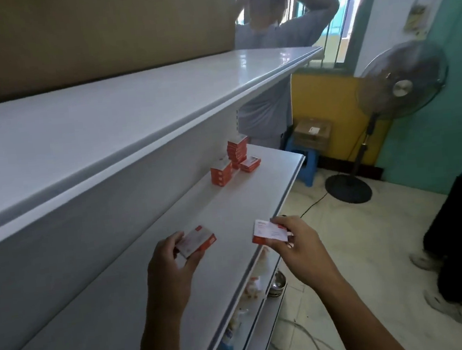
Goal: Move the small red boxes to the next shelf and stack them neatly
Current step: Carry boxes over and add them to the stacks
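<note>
Both hands were raised over the middle shelf (228, 217): the left hand (167, 262) pinched one small red box (196, 240), the right hand (296, 249) another (267, 232); more red boxes (235, 160) sat stacked farther along.

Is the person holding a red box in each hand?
Yes: the left hand grips one small red-and-white box, and the right hand pinches another box, both above the middle shelf.

The small boxes (196, 240) held in the hands are coloured red-orange with white faces, as are those stacked (237, 151) further along. The shelves (138, 104) are painted white. A yellow wall panel (327, 100), teal wall (446, 137), blue stool (306, 164) and black fan base (348, 189) are seen.
</note>
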A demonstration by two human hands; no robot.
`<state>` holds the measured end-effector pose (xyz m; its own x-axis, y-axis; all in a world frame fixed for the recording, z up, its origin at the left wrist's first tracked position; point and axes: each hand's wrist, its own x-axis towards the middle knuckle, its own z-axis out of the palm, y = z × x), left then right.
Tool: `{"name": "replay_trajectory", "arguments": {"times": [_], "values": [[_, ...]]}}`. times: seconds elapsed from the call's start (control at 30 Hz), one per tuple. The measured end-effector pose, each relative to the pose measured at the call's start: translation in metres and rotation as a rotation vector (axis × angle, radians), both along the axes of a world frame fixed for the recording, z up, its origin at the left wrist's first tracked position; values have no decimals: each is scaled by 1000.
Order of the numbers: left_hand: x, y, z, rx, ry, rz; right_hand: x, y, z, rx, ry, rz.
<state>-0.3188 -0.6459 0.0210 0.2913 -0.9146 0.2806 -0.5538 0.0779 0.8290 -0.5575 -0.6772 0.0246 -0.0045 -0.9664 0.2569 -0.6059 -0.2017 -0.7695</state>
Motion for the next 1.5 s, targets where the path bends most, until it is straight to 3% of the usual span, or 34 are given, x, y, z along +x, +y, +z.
{"name": "replay_trajectory", "arguments": {"times": [0.47, 0.7, 0.9, 1.17, 1.37, 1.5], "values": [[-24, -122, 2, 39, 25, 108, -16, -141, -4, 42, 101, 84], [-76, -214, 42, -57, -25, 140, -32, -216, -20, 36, 105, 277], [-101, -277, 28, 85, -81, 295, -38, -267, -30, 64, 103, 443], [-95, -296, 0, 106, -79, 335, -40, -314, -18, 3, 20, 583], [-98, -291, -9, 65, -41, 262, -25, -346, 3, -161, 24, 661], [-99, -290, -18, 98, -5, 320, -11, -363, 19, -246, 68, 708]]}}
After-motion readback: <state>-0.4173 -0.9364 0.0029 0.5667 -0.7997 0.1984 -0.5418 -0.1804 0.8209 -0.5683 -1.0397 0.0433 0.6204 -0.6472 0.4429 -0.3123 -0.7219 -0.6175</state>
